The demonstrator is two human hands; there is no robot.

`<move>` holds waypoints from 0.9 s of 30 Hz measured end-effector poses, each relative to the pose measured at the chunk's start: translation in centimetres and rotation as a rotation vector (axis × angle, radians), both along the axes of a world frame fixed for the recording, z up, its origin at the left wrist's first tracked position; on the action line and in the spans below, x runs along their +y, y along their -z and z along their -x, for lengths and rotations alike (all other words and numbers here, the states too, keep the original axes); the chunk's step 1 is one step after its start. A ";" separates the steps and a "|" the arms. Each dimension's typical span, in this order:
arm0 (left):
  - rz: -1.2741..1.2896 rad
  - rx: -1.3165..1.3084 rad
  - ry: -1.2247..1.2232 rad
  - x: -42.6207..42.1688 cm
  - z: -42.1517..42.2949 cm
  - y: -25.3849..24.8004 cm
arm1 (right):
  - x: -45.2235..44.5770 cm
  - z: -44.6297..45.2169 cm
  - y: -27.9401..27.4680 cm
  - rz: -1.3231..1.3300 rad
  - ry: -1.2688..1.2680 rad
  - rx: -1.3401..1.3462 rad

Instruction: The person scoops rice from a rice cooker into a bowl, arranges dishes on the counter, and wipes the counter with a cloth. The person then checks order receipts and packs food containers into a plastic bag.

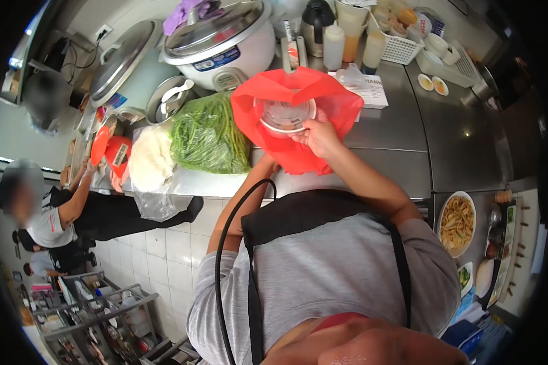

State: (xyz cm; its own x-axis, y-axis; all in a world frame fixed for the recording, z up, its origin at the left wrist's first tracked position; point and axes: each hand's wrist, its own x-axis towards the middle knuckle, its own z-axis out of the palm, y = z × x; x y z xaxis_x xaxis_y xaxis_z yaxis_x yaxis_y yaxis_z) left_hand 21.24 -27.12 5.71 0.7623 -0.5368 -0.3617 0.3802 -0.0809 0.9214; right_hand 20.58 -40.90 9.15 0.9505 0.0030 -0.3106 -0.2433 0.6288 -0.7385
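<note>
A red bag [341, 131] is held spread at the counter edge in front of me. Inside its mouth sits a round plastic container [289, 114] with a clear lid and a pale rim. My right hand [319, 135] reaches into the bag and grips the container's near right rim, thumb on top. My left hand [270, 163] is at the bag's near left side; the red material covers its fingers, so its grip is hidden. Left of the bag, close to my left forearm, lies a clear plastic bag of long green vegetables [210, 135].
Behind stand a large rice cooker [219, 42], a second cooker [125, 67], a metal pot [167, 100] and squeeze bottles [333, 45]. A bag of white food [151, 159] lies leftward. At right is a noodle dish [456, 224]. A co-worker [73, 207] handles red items at left.
</note>
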 end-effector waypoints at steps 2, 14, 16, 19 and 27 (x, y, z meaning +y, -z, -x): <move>-0.247 -0.057 0.110 0.9 -0.5 -0.5 | -1.1 -0.8 2.5 0.078 0.033 0.092; -0.666 -1.548 0.375 -1.3 1.2 -0.4 | -3.0 -2.5 5.0 0.078 0.075 0.155; -0.561 -1.306 0.524 -1.1 1.4 -1.5 | -4.3 -2.5 3.9 0.166 -0.022 0.179; -0.243 -1.024 0.620 -0.6 1.9 -6.6 | -5.6 -2.4 1.0 0.443 -0.140 0.137; -0.444 -1.321 0.349 -0.6 -2.9 -13.3 | -7.9 -6.8 2.2 0.739 -0.669 0.145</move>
